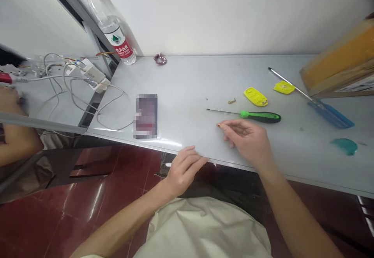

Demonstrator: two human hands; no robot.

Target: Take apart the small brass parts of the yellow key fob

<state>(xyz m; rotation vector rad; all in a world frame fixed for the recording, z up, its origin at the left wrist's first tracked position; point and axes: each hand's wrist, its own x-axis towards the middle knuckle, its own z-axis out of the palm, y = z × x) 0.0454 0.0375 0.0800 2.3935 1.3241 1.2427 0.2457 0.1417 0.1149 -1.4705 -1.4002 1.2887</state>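
Between the thumb and index finger of my right hand is a tiny brass-coloured metal part, too small to name more closely. My left hand rests at the table's front edge, fingers stretched out and holding nothing. Just beyond the right hand lies a green-and-black screwdriver, its tip pointing left. Behind it are a yellow plastic shell, a small brass hook-like piece and a tiny metal bit. A second yellow piece lies against the shaft of a blue-handled screwdriver.
A phone with a white cable lies left on the grey table. Behind stand a red-capped water bottle and a beaded band. A cardboard box and a teal blob are right. Another person's arm shows far left.
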